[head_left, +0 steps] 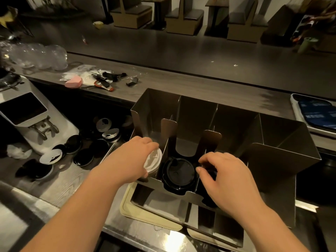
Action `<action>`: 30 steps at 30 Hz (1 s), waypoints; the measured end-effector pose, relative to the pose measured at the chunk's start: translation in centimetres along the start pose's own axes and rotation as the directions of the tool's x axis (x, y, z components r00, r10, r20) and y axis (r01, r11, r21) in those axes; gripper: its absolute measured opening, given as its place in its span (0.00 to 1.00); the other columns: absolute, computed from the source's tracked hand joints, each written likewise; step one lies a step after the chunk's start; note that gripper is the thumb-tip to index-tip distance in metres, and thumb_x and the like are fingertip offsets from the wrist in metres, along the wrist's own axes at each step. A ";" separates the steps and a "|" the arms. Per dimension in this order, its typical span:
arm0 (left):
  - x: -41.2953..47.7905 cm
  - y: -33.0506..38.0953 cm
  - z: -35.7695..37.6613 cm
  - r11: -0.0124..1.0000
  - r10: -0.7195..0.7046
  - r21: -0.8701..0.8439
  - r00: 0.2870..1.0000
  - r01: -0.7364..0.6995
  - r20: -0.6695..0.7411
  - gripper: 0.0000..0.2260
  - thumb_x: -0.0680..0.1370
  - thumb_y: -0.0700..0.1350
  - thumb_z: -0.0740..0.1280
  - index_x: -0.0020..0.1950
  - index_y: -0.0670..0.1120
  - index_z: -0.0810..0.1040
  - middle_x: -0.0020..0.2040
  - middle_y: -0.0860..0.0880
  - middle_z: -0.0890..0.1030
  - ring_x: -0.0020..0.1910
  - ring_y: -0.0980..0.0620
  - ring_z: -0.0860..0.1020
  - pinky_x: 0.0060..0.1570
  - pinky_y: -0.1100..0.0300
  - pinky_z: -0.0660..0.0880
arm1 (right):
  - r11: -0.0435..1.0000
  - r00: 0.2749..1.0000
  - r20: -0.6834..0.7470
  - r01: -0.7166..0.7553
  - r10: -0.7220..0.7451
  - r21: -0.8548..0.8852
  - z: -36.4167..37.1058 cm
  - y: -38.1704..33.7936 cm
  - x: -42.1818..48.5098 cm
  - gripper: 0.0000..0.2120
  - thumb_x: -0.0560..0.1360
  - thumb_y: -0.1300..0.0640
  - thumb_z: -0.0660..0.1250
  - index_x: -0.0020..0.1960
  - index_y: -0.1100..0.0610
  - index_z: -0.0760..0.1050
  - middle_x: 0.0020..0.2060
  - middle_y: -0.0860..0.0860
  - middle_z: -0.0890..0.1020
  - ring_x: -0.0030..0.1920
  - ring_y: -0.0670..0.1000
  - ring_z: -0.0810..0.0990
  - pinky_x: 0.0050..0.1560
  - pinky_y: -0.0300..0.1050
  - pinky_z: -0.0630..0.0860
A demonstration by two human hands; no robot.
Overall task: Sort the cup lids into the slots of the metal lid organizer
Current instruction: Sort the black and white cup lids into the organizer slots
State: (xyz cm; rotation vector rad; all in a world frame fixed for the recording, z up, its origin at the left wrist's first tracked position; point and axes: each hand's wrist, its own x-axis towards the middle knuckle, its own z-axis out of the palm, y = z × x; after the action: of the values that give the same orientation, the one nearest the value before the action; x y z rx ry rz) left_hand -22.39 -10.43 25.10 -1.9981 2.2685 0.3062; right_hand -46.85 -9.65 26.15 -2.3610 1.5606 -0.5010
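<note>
Left hand: the left hand (132, 157) is curled over a white lid (153, 160) and holds it by the rim.
Right hand: the right hand (227, 177) has its fingers bent down into the right slot, over something dark. I cannot tell if it holds a lid.
Where the white lid is: in the left slot of the metal lid organizer (198, 113), tipped on its side, just beside the thin wall.
Black lid: a black lid (179, 172) lies flat in the middle slot, between the two hands.
Loose lids: more black and white lids (83, 157) lie on the bench (60, 182) to the left, near a white machine (23, 113).
How a lid will feel: I think very light, thin and a bit bendy. It looks smooth, so it may slip. A hard squeeze could bend it.
Where to hold: best by the rim, thumb on one side and fingers on the other, with a soft pinch.
Edges: the slot walls are thin metal and stand up tall. They could scrape a finger or catch a lid that goes in crooked.
Open room: each slot looks only a little wider than a lid, so a lid should go straight down from the top. Above the slots it is open. The back slots look open too.
Under it: a cream tray (131, 210) sits below the front of the organizer.
</note>
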 end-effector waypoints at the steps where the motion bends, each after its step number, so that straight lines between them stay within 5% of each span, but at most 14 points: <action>1: 0.1 0.0 -0.1 1.000 0.006 0.026 1.000 -0.006 0.018 0.38 0.73 0.49 0.76 0.78 0.56 0.60 0.76 0.55 0.65 0.73 0.53 0.63 0.71 0.57 0.65 | 1.000 1.000 -0.005 0.007 -0.007 0.012 0.0 0.0 0.0 0.08 0.77 0.46 0.67 0.55 0.44 0.79 0.45 0.38 0.81 0.48 0.42 0.77 0.55 0.44 0.76; 9: 1.0 0.7 0.0 0.986 0.071 0.148 0.996 -0.079 0.060 0.32 0.75 0.43 0.73 0.76 0.52 0.65 0.68 0.53 0.71 0.66 0.52 0.68 0.66 0.59 0.69 | 0.994 0.997 -0.012 0.072 -0.071 0.081 0.1 -0.2 -0.1 0.05 0.76 0.48 0.69 0.51 0.44 0.80 0.42 0.36 0.80 0.45 0.40 0.76 0.53 0.41 0.72; 13: 0.3 0.7 0.1 1.000 0.020 0.012 0.996 -0.021 0.087 0.37 0.75 0.37 0.71 0.80 0.52 0.58 0.74 0.53 0.66 0.73 0.51 0.64 0.70 0.58 0.66 | 0.986 0.993 -0.036 0.117 -0.113 0.117 0.2 -0.7 -0.2 0.05 0.75 0.46 0.66 0.49 0.43 0.78 0.39 0.35 0.78 0.43 0.40 0.76 0.50 0.41 0.75; 18: -2.3 0.1 0.5 0.982 -0.019 -0.189 0.994 -0.002 -0.110 0.40 0.76 0.39 0.71 0.81 0.56 0.52 0.80 0.57 0.55 0.79 0.55 0.54 0.71 0.64 0.53 | 0.944 0.971 -0.105 0.232 -0.213 0.232 0.6 -2.2 0.3 0.02 0.75 0.50 0.69 0.47 0.45 0.79 0.38 0.37 0.79 0.43 0.41 0.77 0.46 0.45 0.78; 21: -4.8 -0.9 1.3 0.941 -0.010 -0.320 0.941 -0.105 -0.339 0.28 0.76 0.46 0.72 0.74 0.58 0.67 0.70 0.62 0.69 0.70 0.61 0.66 0.70 0.67 0.62 | 0.900 0.944 -0.180 0.321 -0.277 0.294 1.2 -4.6 0.5 0.02 0.74 0.52 0.70 0.45 0.46 0.79 0.37 0.38 0.78 0.41 0.42 0.77 0.40 0.42 0.77; 23: -6.5 -2.2 2.3 0.887 -0.016 -0.419 0.895 -0.193 -0.446 0.17 0.76 0.46 0.73 0.64 0.55 0.77 0.59 0.61 0.76 0.59 0.60 0.74 0.60 0.62 0.73 | 0.841 0.922 -0.197 0.386 -0.335 0.379 2.1 -7.0 0.8 0.02 0.74 0.51 0.68 0.45 0.47 0.80 0.37 0.38 0.78 0.41 0.43 0.77 0.40 0.40 0.74; 25: -7.8 -4.4 3.6 0.843 -0.028 -0.475 0.861 -0.252 -0.508 0.09 0.76 0.44 0.73 0.55 0.52 0.81 0.49 0.60 0.79 0.50 0.58 0.78 0.50 0.62 0.75 | 0.764 0.897 -0.196 0.441 -0.396 0.472 3.8 -10.0 1.4 0.02 0.74 0.53 0.69 0.44 0.50 0.81 0.38 0.39 0.79 0.41 0.43 0.78 0.40 0.38 0.74; 30: -9.9 -12.8 6.2 0.706 -0.277 -0.706 0.895 -0.056 -0.348 0.08 0.69 0.41 0.70 0.43 0.55 0.81 0.40 0.55 0.80 0.43 0.53 0.80 0.42 0.56 0.75 | 0.692 0.898 -0.014 0.350 -0.441 0.632 11.3 -18.6 4.9 0.03 0.72 0.59 0.71 0.43 0.51 0.80 0.37 0.42 0.80 0.41 0.47 0.79 0.41 0.44 0.74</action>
State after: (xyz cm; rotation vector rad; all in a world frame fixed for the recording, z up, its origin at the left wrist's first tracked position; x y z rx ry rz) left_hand -8.78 -0.96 20.06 -2.8137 2.5013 0.9350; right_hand -24.85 -6.61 24.12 -2.1122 0.6413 -0.7812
